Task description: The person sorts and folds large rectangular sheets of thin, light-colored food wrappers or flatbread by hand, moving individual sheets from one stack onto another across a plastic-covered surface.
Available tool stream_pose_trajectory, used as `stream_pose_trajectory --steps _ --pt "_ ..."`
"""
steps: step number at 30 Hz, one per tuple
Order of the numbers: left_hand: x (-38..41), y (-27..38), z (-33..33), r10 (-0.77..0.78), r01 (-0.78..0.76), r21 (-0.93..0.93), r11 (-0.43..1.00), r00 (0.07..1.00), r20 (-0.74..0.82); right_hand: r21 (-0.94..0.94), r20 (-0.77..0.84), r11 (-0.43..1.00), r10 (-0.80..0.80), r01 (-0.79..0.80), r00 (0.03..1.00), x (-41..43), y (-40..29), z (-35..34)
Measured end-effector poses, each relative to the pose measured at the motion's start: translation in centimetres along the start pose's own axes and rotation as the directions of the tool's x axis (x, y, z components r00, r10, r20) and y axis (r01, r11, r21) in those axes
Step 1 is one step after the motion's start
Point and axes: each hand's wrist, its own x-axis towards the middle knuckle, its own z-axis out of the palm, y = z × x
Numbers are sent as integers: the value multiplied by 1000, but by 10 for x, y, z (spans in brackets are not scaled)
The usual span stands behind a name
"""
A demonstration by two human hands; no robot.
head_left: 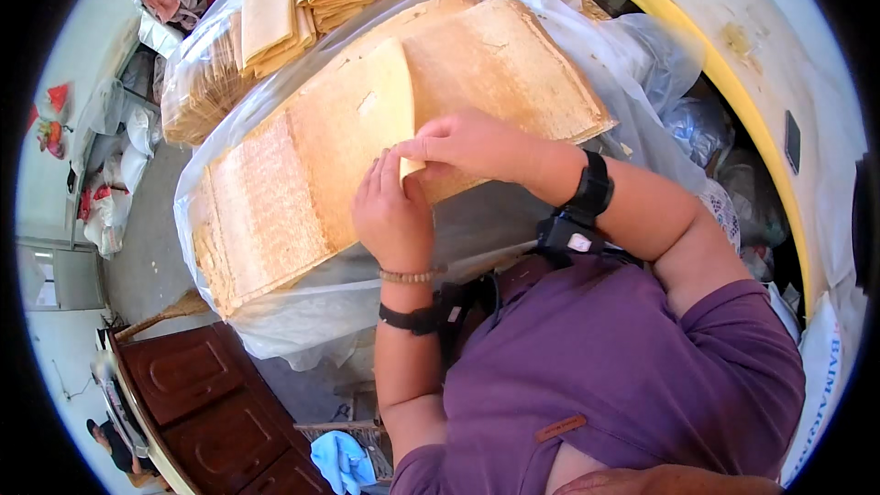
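A wide stack of thin, golden sheets that look like tofu skin (254, 213) lies before me on clear plastic film (474, 234). A pale yellow fold (399, 96) of sheet stands up across the middle of the stack. My left hand (395, 210) grips the near end of this fold, fingers over its left side. Touching it from the right, my right hand (474, 144) pinches the same end between thumb and fingers. The fingertips of both hands nearly meet there. The stack's right half (509, 69) lies flat, with rough, darker edges.
Folded sheets (268, 20) sit in piles behind the stack, beside a plastic-wrapped bundle (199, 89). A yellow-edged surface (729, 82) on the right bears a phone (793, 142). A brown cabinet (179, 378), a broom (165, 313) and a blue cloth (342, 460) are lower left. Another person (117, 447) is farther off.
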Motion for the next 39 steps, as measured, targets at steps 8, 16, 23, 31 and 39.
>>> stream_pose_trajectory --steps 8,16,23,31,39 --pt "28 -10 -29 -592 539 -684 492 783 191 -910 225 111 -675 399 703 30 51 -20" --pt "26 -71 -77 -755 314 -949 -33 614 230 -923 191 141 -639 357 745 29 58 -13" --pt "42 -131 -212 -575 280 -590 757 714 -399 -919 182 167 -626 359 758 28 53 -10" --pt "71 -22 -139 -117 96 -92 991 960 -255 -63 -92 964 -265 260 960 22 27 -26" --pt "29 4 -30 106 -109 48 993 992 64 349 269 828 360 -439 893 31 -6 -40"
